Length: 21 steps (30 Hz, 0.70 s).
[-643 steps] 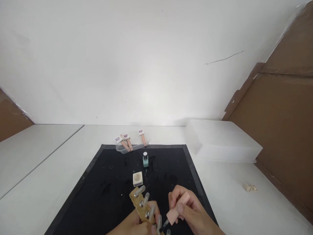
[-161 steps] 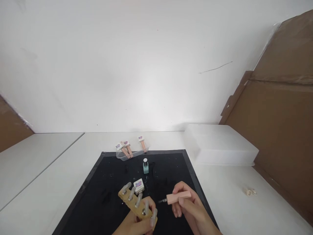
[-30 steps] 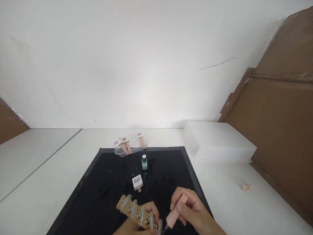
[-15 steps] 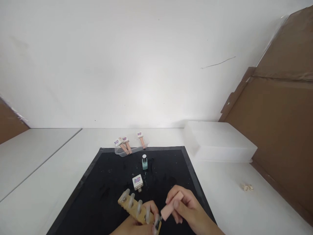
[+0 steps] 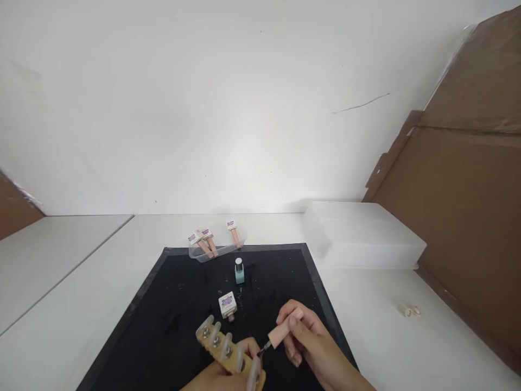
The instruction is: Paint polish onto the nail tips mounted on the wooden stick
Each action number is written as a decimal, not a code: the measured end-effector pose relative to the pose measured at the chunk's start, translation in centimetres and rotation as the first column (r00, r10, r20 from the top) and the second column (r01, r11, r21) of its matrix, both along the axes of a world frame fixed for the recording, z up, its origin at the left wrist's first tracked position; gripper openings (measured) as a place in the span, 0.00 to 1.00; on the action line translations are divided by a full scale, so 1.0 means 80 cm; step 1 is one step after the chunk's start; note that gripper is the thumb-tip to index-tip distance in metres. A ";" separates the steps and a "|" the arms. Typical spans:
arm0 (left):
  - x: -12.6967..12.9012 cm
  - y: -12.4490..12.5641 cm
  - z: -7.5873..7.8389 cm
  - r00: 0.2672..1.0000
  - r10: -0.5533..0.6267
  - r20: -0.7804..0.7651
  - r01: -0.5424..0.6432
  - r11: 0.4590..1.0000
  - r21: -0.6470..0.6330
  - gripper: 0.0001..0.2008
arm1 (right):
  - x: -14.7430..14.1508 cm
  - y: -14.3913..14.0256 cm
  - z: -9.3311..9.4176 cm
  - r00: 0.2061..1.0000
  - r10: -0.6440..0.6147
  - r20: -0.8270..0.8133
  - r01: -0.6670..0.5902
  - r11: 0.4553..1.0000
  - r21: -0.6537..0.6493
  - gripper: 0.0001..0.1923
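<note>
The left hand (image 5: pixel 228 374) held a nail stand (image 5: pixel 228 350). The right hand (image 5: pixel 303 339) held a brush (image 5: pixel 280 332). Three bottles (image 5: pixel 207 241) stood in a clear tray (image 5: pixel 215 253).

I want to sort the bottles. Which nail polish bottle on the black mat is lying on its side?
The white square bottle, nearest the hands, lies on its side; the mint green bottle behind it stands upright.

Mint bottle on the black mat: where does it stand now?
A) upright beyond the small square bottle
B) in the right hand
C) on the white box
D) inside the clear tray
A: the mint bottle stands upright on the black mat, beyond the small square bottle.
</note>
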<state>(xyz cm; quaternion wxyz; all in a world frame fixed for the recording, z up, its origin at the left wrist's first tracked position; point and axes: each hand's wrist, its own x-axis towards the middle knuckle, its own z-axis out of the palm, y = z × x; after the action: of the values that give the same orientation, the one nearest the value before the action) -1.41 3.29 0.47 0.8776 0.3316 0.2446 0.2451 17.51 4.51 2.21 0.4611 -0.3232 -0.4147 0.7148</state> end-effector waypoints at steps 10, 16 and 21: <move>0.001 0.001 -0.004 1.000 0.020 0.023 -0.020 1.000 -0.005 0.14 | -0.004 0.000 0.000 1.000 -0.013 -0.005 0.013 0.998 -0.066 0.21; 0.001 0.001 -0.006 0.997 0.039 0.067 -0.038 0.999 -0.019 0.13 | -0.004 0.000 -0.001 0.995 0.005 -0.097 -0.011 0.998 -0.068 0.21; 0.001 0.002 -0.007 0.999 0.030 0.039 -0.030 1.000 -0.001 0.13 | -0.008 -0.001 0.000 0.999 -0.036 -0.033 0.032 0.995 -0.096 0.21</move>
<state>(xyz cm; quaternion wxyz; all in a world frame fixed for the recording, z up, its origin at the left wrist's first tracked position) -1.31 3.44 -0.08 0.8785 0.3228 0.2326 0.2644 16.88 4.47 2.22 0.4645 -0.3392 -0.3664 0.7314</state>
